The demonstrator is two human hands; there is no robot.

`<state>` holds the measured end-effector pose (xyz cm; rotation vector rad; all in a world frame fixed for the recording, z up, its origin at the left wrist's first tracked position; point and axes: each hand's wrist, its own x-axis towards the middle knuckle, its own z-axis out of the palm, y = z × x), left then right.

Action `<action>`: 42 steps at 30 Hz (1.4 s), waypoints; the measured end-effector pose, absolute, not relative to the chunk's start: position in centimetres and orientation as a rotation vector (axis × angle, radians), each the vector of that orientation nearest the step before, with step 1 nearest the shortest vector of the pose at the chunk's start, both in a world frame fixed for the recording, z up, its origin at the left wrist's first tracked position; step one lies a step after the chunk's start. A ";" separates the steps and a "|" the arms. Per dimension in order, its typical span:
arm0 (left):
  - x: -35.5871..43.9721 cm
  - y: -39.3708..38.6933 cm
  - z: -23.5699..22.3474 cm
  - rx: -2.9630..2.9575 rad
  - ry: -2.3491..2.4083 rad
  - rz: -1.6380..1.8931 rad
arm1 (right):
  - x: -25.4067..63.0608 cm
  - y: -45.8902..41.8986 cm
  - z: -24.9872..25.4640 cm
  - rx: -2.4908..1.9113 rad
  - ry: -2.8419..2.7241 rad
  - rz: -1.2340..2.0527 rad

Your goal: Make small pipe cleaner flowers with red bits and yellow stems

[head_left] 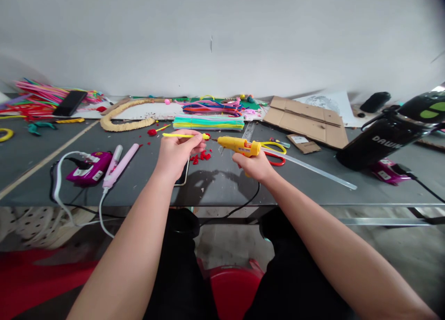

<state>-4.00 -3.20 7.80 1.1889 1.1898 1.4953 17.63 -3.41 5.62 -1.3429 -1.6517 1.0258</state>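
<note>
My left hand (pixel 181 147) pinches a yellow pipe cleaner (pixel 179 135) that lies level and points right. At its right tip is a small yellow and red bit. My right hand (pixel 253 163) is wrapped round a yellow hot glue gun (pixel 239 145), with a long clear glue stick (pixel 313 167) sticking out of its back. The gun's nozzle is right by the pipe cleaner's tip; whether they touch I cannot tell. Small red fuzzy pieces (pixel 201 157) lie on the table below. A phone (pixel 182 174) is partly hidden under my left hand.
Bundled pipe cleaners (pixel 208 122) lie behind my hands. Scissors (pixel 278 160) rest beside the glue gun. To the left are a pink hair straightener (pixel 120 165) and a purple power strip (pixel 91 167). Cardboard (pixel 306 121) and a black bottle (pixel 382 137) stand right. A cord (pixel 243 203) crosses the front edge.
</note>
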 end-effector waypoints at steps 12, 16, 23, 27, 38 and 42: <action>-4.9 -2.8 7.9 1.020 1.087 1.577 | 19.1 0.1 2.3 -1.644 -1.612 0.866; -5.2 -2.8 7.8 1.014 1.059 1.576 | 19.0 1.0 2.2 -1.692 -1.701 0.740; -5.5 -2.7 8.1 0.977 1.029 1.579 | 20.1 -0.1 2.7 -1.758 -1.846 0.651; -5.3 -2.5 8.2 1.005 1.025 1.576 | 21.1 -2.1 3.3 -1.805 -1.847 0.574; -5.1 -2.9 8.3 1.014 1.032 1.567 | 16.9 -6.7 5.9 -1.388 -2.154 0.818; -5.0 -2.9 8.3 1.009 1.045 1.577 | 13.2 -4.0 3.5 -1.345 -2.158 0.613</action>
